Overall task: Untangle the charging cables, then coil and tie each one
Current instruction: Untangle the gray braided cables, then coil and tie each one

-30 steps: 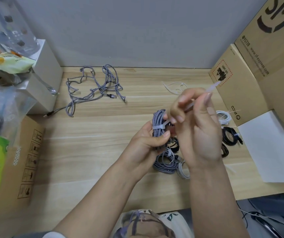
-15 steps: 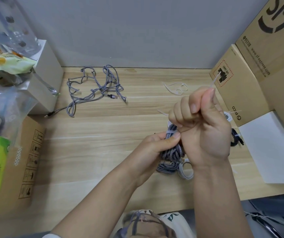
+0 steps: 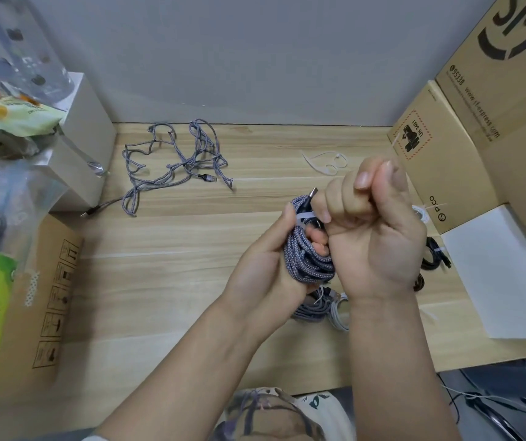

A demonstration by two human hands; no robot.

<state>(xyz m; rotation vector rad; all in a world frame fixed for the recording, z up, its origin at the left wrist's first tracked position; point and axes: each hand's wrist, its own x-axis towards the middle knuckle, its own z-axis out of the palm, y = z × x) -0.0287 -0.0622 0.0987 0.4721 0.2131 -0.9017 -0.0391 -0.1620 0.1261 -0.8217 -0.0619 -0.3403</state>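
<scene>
Cinching down a zip tie (image 3: pixel 303 217) around the coiled grey braided cable (image 3: pixel 307 262), by the look of it; held that coil up off the wooden desk (image 3: pixel 172 256) in the left hand (image 3: pixel 264 275), fingers wrapped round the bundle with the thumb pressed near the tie's band; had the right hand (image 3: pixel 373 224) balled into a fist just right of the coil and touching it, apparently clamped on the tie's tail, though the tail itself mostly hidden inside the fist, only a thin sliver poking out up top toward the cardboard box (image 3: pixel 446 160). Worth noting for the pull: coil's long axis ran roughly up-and-away from the body, tie band crossing it near the far end, so the tail led off up and right from the coil, right hand nearer to it; probably needed a tug along that line while the left braced. Left one tangled grey cable (image 3: pixel 175 160) well apart at the back left of the desk, clearly not done yet; finished bundles (image 3: pixel 319 308) lay under the hands, plus a black one (image 3: pixel 432 256) off right; spare loose tie (image 3: pixel 325 162) sat near the back.
</scene>
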